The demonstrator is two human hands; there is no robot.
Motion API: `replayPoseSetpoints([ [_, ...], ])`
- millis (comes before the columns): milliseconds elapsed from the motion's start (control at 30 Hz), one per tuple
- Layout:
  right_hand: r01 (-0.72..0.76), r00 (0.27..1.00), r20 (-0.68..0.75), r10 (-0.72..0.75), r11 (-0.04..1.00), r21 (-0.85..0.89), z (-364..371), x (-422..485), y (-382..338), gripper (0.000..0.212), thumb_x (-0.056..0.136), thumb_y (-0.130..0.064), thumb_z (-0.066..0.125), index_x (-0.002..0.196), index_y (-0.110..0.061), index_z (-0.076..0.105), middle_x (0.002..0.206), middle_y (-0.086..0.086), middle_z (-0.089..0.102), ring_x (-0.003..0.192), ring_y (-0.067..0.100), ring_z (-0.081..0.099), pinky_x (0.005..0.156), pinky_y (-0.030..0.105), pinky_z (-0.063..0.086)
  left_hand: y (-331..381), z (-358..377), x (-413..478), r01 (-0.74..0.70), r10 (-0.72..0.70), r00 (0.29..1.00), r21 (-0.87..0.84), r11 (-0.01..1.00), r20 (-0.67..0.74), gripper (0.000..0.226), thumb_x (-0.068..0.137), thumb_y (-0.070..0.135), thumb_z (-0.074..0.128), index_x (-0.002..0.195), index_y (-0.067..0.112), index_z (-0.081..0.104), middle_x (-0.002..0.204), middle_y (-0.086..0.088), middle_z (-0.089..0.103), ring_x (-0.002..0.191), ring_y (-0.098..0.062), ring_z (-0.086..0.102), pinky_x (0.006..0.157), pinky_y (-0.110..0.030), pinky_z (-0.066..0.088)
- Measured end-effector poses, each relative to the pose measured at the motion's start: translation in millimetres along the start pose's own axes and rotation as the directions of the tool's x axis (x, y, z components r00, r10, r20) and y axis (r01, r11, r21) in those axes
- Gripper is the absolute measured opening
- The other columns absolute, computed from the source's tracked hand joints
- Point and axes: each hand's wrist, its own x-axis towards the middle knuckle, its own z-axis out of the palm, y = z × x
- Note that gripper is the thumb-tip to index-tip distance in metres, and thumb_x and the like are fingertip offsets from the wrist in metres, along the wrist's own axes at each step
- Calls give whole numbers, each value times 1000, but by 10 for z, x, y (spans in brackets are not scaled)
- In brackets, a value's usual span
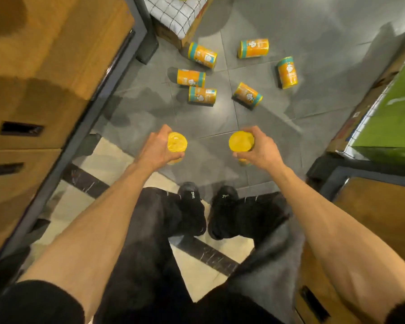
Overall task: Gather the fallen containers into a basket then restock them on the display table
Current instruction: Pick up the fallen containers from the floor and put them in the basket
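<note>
1. Progress: early. Six fallen containers (pixel 247 95) are left lying on the grey floor (pixel 290 136), ahead of the shoes (pixel 192 206); no basket is seen; restocking is judged not begun.
2. Left hand (pixel 157 149): closed round one upright container (pixel 177 141), held above the floor.
3. Right hand (pixel 261 152): closed round a second container (pixel 241 141), likewise.

floor containers: I counted six, all on their sides (pixel 202 54) (pixel 253 48) (pixel 287 72) (pixel 191 77) (pixel 202 96) (pixel 247 95)
held containers: two, one container (pixel 177 142) in the left hand (pixel 158 149), one (pixel 241 141) in the right hand (pixel 261 152)
containers total: I logged eight
hands: two
black shoes: two (pixel 192 206) (pixel 223 206)
green box: one (pixel 393 118)
checked cloth: one (pixel 173 10)
dark handle slots: I saw three (pixel 21 129) (pixel 4 169) (pixel 312 301)
</note>
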Motion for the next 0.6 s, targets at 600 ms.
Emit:
replayPoseSetpoints([
  [600, 369, 929, 15, -370, 927, 67, -1722, -2409, -1731, 75, 64, -46, 88, 129, -33, 53, 126, -12, 59, 112, 15, 58, 93, 42, 50, 1422, -1575, -3141, 147, -310, 869, -397, 906, -386, 79, 65, 58, 82, 132, 29, 51, 129, 2, 58, 117, -23, 56, 94, -37, 45],
])
